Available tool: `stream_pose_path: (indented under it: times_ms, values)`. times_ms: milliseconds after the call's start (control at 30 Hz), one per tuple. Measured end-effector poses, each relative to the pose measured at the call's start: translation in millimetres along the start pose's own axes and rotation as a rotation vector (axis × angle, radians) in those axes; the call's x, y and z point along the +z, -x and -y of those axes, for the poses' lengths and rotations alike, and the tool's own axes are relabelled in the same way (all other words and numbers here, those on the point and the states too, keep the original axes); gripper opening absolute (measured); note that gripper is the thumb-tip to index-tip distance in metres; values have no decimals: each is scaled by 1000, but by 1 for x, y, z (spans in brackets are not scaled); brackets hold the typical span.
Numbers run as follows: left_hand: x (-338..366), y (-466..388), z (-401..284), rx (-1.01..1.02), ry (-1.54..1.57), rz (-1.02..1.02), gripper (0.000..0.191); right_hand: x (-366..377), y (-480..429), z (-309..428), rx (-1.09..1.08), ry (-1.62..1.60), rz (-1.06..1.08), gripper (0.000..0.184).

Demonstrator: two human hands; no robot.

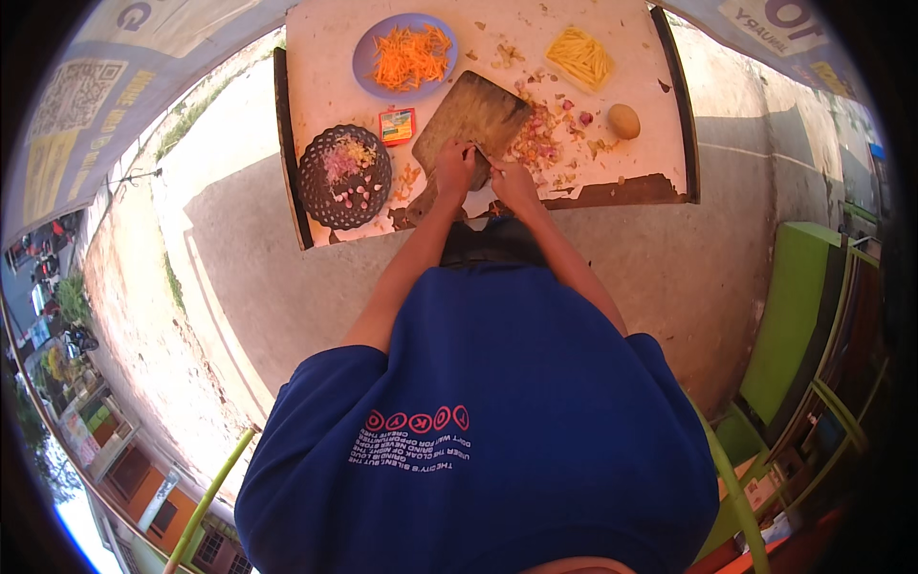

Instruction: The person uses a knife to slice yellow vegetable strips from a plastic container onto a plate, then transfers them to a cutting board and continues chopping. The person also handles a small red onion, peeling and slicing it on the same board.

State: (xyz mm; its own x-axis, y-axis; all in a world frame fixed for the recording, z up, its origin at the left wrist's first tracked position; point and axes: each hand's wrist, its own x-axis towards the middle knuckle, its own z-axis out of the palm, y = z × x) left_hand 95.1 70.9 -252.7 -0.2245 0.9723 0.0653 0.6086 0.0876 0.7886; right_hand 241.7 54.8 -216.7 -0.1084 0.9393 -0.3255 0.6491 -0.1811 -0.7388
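Note:
A worn wooden cutting board (470, 107) lies tilted on the table, its handle pointing towards me. Over its near part, my left hand (455, 171) has its fingers bent together, pinching something too small to make out. My right hand (513, 186) grips a small knife (481, 150), whose thin blade points at the left fingertips. Shallot and garlic peels (538, 140) are heaped right of the board. To the left, a dark perforated plate (312, 179) carries sliced shallots (344, 159) and several whole peeled cloves (353, 195).
A purple plate (363, 68) of shredded carrot (412, 57) stands at the back left. Yellow strips (579, 57) fill a clear container at the back right. A round brown item (624, 121) and a red-edged packet (397, 125) rest on the table (624, 161), whose near edge is chipped.

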Motion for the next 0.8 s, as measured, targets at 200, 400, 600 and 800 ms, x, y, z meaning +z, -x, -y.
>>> stream_pose_path:
  times_ms: [200, 400, 600, 800]
  values:
    - [2, 1, 11, 57, 5, 2, 11, 1, 4, 9, 10, -9, -8, 32]
    - [3, 0, 8, 106, -71, -35, 10, 1, 12, 17, 78, 9, -8, 34]
    - [3, -2, 14, 98, -21, -23, 10, 4, 13, 19, 139, 5, 22, 34]
    - [-1, -2, 15, 118, -18, 11, 10, 11, 12, 12, 122, 6, 10, 35]
